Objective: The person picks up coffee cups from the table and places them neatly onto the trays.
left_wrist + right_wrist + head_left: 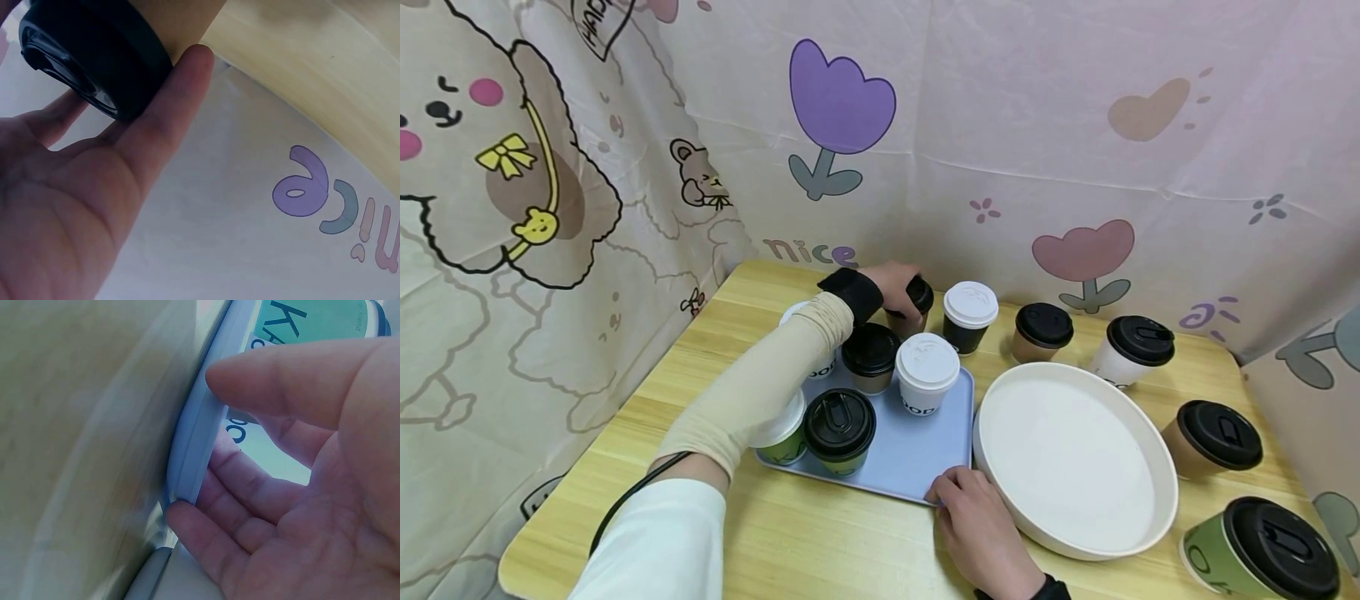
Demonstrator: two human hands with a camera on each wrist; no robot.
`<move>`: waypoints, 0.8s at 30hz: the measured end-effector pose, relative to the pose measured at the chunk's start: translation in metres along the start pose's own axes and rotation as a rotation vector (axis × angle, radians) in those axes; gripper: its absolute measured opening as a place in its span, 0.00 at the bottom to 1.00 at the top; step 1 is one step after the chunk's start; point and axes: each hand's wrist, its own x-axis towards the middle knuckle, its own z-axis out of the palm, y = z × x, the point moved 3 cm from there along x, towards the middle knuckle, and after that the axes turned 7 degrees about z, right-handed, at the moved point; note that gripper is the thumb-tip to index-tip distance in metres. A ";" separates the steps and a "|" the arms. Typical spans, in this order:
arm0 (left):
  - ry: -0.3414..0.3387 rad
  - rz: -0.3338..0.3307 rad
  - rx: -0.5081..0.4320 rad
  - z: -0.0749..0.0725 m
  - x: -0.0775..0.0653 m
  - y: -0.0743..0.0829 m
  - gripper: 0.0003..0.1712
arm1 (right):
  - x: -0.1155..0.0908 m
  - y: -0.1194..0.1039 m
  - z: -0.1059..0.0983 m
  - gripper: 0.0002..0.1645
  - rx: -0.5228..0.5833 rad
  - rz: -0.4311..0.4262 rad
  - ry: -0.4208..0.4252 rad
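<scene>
At the back of the table, my left hand [891, 287] grips a brown paper coffee cup [919, 293] with a black lid. The left wrist view shows fingers along the side of that lidded cup [106, 56]. My right hand [977, 525] holds the near right corner of a light blue tray [898, 475], thumb on its rim [194, 444]. On the tray stand a white cup [925, 383], a brown black-lidded cup [871, 358], a green black-lidded cup [840, 429] and a green white-lidded cup [786, 433]. Another white-lidded cup [793, 311] is partly hidden by my left forearm.
A round white dish [1075, 458] sits right of the tray. Around it stand a black white-lidded cup [970, 312], a short brown cup [1042, 332], a white black-lidded cup [1131, 350], a brown cup [1212, 437] and a large green cup [1258, 550]. A printed curtain [985, 125] hangs behind.
</scene>
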 end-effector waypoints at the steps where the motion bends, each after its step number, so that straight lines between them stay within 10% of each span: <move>1: 0.011 0.006 -0.015 -0.003 -0.003 0.000 0.52 | 0.000 0.000 0.000 0.16 0.000 0.000 0.000; 24: 0.320 -0.017 -0.157 -0.044 -0.059 -0.008 0.48 | 0.026 0.015 0.002 0.15 0.018 -0.041 -0.037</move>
